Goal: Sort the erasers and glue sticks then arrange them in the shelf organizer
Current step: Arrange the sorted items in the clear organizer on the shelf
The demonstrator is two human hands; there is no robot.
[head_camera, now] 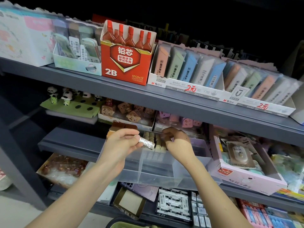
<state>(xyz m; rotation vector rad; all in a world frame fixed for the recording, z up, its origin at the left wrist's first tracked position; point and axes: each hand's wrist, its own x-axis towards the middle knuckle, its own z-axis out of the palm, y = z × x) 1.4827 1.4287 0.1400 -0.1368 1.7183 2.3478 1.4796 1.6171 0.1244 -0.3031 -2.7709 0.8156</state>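
Grey metal shelves point(181, 102) fill the head view, stocked with stationery boxes against a dark background. One red box point(125, 63) marked 2B stands at upper centre. One clear plastic organizer point(164, 170) sits at frame centre, divided into compartments. Beige round sticks point(158, 140) stand packed in its back compartment, too crowded to count. The left hand point(121, 142) pinches one small wrapped stick point(147, 143) with a silvery printed label, above the organizer. The right hand point(176, 139) curls its fingers over the beige sticks; whether it grips one cannot be told.
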